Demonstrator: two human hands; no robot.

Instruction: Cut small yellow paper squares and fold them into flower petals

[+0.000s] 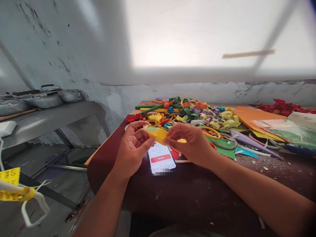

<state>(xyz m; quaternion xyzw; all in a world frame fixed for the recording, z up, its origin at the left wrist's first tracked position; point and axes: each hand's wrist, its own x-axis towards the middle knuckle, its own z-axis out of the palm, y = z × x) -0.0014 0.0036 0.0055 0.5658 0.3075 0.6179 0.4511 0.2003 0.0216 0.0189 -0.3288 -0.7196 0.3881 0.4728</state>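
Note:
A folded piece of yellow paper (160, 135) is held up between my two hands, above a lit phone (161, 160). My left hand (135, 144) pinches its left end between thumb and fingers. On the right end, the thumb and fingertips of my right hand (189, 140) are closed. The phone lies face up on the dark red tabletop (192, 191), its upper part hidden behind the paper and hands. Just beyond my hands are red paper flowers (135, 118) and a yellow ring (212, 132).
Curled paper strips (197, 112) and rolled paper tubes (153, 108) are heaped at the back. Orange paper sheets (256, 118) and a purple paper cone (254, 144) lie to the right. Several wrapped kettles (46, 98) stand on a metal table (61, 113) at left.

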